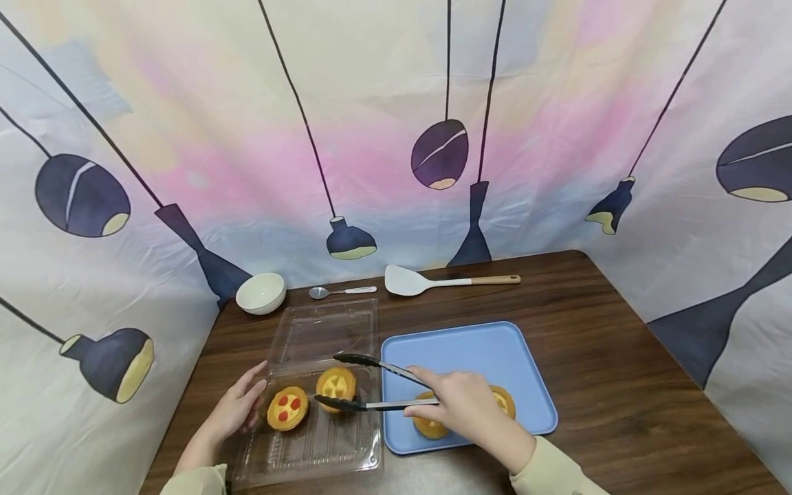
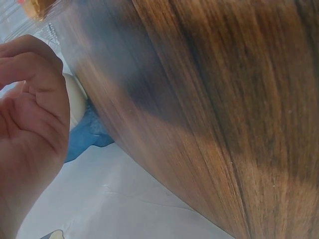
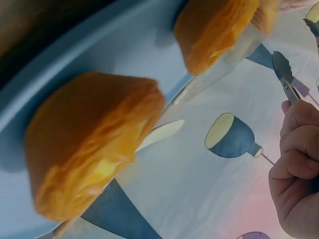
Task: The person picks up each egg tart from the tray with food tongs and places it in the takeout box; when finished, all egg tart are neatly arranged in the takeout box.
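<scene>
My right hand (image 1: pixel 467 405) grips a pair of black-tipped metal tongs (image 1: pixel 402 405), held over the left edge of the blue tray. The tongs' tips are spread around the yellow-topped egg tart (image 1: pixel 336 386) in the clear plastic container (image 1: pixel 291 464). Left of it in the same container lies an egg tart with red pieces on top (image 1: pixel 287 408). My left hand (image 1: pixel 234 407) hovers at the container's left side, fingers loosely bent and holding nothing. Two more tarts sit on the blue tray (image 1: pixel 458 344), partly hidden under my right hand; the right wrist view shows one tart (image 3: pixel 94 144) close up.
Along the table's back edge are a white bowl (image 1: pixel 261 293), a small spoon (image 1: pixel 340 292) and a white spatula (image 1: pixel 452 280) with a wooden handle. The container's open lid (image 1: pixel 324 330) lies flat behind its base. A printed cloth (image 1: pixel 383 172) hangs behind the dark wooden table (image 1: pixel 594 357).
</scene>
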Demonstrator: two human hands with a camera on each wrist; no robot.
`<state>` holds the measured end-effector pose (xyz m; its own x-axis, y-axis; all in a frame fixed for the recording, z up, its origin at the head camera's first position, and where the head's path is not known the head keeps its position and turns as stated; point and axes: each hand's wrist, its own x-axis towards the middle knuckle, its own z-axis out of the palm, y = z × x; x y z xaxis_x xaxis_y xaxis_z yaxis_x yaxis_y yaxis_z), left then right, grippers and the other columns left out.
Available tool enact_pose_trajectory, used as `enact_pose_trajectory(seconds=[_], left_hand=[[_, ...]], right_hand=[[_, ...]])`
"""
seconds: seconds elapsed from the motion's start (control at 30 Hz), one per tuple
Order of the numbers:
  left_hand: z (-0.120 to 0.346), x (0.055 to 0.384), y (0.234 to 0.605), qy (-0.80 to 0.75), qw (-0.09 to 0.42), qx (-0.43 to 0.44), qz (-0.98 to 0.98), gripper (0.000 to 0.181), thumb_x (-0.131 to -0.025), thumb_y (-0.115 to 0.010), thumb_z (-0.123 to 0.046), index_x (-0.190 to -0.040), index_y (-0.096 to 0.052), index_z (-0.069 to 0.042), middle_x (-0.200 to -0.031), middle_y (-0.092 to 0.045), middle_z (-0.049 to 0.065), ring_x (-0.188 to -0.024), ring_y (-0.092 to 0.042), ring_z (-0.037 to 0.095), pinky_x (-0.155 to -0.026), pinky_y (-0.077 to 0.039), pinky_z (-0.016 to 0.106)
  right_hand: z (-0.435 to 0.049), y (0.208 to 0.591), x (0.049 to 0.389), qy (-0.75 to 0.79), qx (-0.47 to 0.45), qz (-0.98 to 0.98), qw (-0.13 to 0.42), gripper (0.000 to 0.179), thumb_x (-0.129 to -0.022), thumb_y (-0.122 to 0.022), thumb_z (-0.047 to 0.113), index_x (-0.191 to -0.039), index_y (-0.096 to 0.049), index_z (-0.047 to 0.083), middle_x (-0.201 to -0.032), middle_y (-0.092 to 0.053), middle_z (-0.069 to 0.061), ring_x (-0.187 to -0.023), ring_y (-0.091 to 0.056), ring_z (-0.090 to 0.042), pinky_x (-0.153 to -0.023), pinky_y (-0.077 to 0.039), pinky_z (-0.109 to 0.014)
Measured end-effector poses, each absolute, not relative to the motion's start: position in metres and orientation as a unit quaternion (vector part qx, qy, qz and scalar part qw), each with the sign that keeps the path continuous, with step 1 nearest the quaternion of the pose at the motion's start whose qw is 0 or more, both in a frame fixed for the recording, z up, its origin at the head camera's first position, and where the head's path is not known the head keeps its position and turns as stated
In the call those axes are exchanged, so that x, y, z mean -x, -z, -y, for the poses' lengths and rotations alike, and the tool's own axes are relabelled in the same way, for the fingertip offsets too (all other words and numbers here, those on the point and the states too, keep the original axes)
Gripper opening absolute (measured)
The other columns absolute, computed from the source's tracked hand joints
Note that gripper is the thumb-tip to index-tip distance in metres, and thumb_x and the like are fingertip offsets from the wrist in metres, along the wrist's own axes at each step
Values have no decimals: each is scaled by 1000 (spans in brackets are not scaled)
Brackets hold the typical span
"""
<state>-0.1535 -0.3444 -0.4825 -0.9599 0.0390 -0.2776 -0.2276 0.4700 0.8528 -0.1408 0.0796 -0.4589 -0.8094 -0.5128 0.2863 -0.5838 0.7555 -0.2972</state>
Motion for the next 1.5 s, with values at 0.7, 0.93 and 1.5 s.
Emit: enact_pose_trajectory(seconds=[0.7,0.93,1.5], left_hand=[[343,159,483,-505,119,50,-854,47,-106,-37,-21,-150,-23,-8,-70,-41,6,-47,-43,15,-41,-40,29],[345,157,484,-505,125,53,-852,49,-106,-38,-22,-150,-22,-8,-70,-41,6,-46,-43,16,-41,-40,30],[345,155,485,-513,124,49,-848,47,-107,-36,-20,-150,-22,-7,-68,-40,6,-45,-41,15,-41,-39,29]], right_hand=[[-73,460,142,-184,-303,930,96,73,-81,-43,78,-133,-58,30,-45,-27,17,-40,-24,-3,-36,-19,-22],[-77,462,139,-196,-289,933,88,73,-80,-45,78,-132,-60,28,-44,-26,15,-42,-22,-4,-37,-21,-24],[-99,466,131,-208,-232,949,57,66,-77,-63,67,-133,-59,31,-45,-28,12,-42,-22,-5,-38,-20,-25]])
